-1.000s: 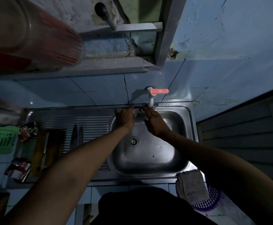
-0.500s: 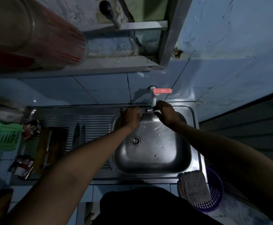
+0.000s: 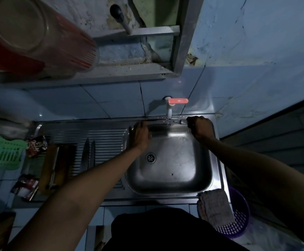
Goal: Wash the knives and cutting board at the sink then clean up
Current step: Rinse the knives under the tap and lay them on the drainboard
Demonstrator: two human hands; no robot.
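Nearest, a checked cloth (image 3: 215, 207) hangs over the sink's (image 3: 167, 188) front right corner, above a purple basket (image 3: 238, 227). On the draining board at left lie two knives (image 3: 88, 154) side by side, blades pointing away; just left of them the wooden cutting board (image 3: 52, 165) with another knife (image 3: 54, 165) on it. Farther left, a green rack (image 3: 6, 154). Over the basin's far edge, hands well apart: left hand (image 3: 141, 134) flat, fingers straight; right hand (image 3: 200, 126) curled around a thin object under the tap (image 3: 174, 105), too dim to identify. Red lever points right.
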